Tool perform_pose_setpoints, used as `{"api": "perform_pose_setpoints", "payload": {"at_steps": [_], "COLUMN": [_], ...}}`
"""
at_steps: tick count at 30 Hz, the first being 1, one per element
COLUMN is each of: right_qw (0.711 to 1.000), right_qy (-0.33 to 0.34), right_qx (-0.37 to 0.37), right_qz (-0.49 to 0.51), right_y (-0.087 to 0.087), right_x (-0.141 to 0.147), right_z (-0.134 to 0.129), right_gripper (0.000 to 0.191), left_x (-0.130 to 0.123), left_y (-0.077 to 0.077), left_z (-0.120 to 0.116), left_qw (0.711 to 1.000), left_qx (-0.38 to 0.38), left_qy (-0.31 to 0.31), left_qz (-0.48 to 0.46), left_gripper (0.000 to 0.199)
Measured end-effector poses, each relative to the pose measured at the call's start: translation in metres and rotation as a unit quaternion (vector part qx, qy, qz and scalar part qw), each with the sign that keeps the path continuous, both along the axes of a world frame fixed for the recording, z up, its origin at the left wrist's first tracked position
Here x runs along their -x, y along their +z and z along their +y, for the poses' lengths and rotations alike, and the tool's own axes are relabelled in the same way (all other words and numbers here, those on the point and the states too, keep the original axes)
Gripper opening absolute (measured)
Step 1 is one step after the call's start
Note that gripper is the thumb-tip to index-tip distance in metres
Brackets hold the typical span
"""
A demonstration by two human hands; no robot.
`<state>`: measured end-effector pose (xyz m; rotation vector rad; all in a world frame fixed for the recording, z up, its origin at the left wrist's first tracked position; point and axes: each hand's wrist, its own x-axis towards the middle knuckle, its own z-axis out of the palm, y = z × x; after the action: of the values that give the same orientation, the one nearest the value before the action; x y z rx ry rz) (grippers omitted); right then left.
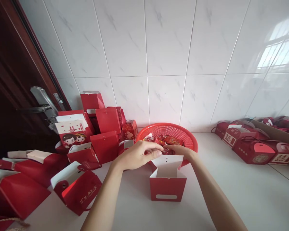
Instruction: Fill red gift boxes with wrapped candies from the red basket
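My left hand (pixel 143 153) hovers at the front rim of a red plastic basket (pixel 192 141), its thumb and fingers stretched to the right and slightly apart, with nothing visible in them. Inside the basket lie red-wrapped candies (pixel 170 140). My right hand (pixel 181 151) reaches into the basket among them; its fingertips are largely hidden, so I cannot tell whether they grip anything. Just in front of both hands stands a red paper gift box (pixel 168 189) with its white-lined top open and its back flap raised.
Several open red boxes (pixel 106 147) crowd the left side, one with a cartoon couple (pixel 73 133). Closed red boxes with handles (pixel 252 150) stand at right beside a cardboard carton (pixel 267 128). Behind is a tiled wall (pixel 168 96); a dark door (pixel 19 96) is at far left.
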<state>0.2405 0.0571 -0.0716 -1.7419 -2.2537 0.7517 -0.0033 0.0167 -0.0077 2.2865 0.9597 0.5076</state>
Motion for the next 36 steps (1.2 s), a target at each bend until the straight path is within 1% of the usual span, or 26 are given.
{"api": "perform_pose_setpoints", "payload": {"at_steps": [5,9,11,13,16,17,19,22,25,30,33,36], "right_qw": [0.999,0.996,0.994,0.992,0.98,0.974,0.96,0.944,0.931,0.908,0.896,0.887], "right_qy": [0.017,0.023,0.009,-0.02,-0.086,-0.112,-0.155,-0.186,-0.197,-0.214,-0.213,-0.206], "right_qx": [-0.042,-0.082,-0.1,-0.116,-0.157,-0.171,-0.193,-0.209,-0.218,-0.231,-0.234,-0.237], "right_qz": [-0.018,0.014,0.037,0.053,0.088,0.102,0.132,0.175,0.215,0.278,0.312,0.338], "right_y": [-0.001,-0.007,-0.009,-0.01,-0.009,-0.008,-0.007,-0.005,-0.003,-0.001,-0.001,-0.001], "right_x": [0.004,0.003,0.001,0.0,-0.002,-0.002,-0.003,-0.005,-0.008,-0.007,-0.003,0.002], "right_z": [0.0,0.004,0.008,0.011,0.014,0.015,0.016,0.015,0.013,0.012,0.011,0.011], "right_gripper": [0.045,0.023,0.018,0.017,0.007,0.008,0.016,0.017,0.014,0.013,0.013,0.014], "left_x": [0.0,0.001,0.002,0.002,0.002,0.002,0.001,0.0,-0.002,-0.008,-0.018,-0.034], "left_y": [-0.002,-0.004,-0.005,-0.006,-0.006,-0.006,-0.006,-0.009,-0.017,-0.037,-0.047,-0.056], "left_z": [0.003,0.003,0.004,0.005,0.006,0.006,0.007,0.013,0.023,0.042,0.051,0.059], "left_qw": [1.0,0.999,0.998,0.998,0.998,0.998,0.998,0.997,0.995,0.99,0.986,0.981], "left_qx": [0.022,0.033,0.035,0.037,0.042,0.044,0.049,0.051,0.052,0.073,0.079,0.087], "left_qy": [0.006,0.001,0.0,0.005,0.007,0.005,0.001,0.002,0.01,0.019,0.028,0.059], "left_qz": [-0.006,-0.042,-0.048,-0.048,-0.048,-0.048,-0.05,-0.062,-0.08,-0.116,-0.142,-0.162], "left_gripper": [0.042,0.044,0.042,0.041,0.041,0.041,0.041,0.041,0.039,0.039,0.038,0.044]}}
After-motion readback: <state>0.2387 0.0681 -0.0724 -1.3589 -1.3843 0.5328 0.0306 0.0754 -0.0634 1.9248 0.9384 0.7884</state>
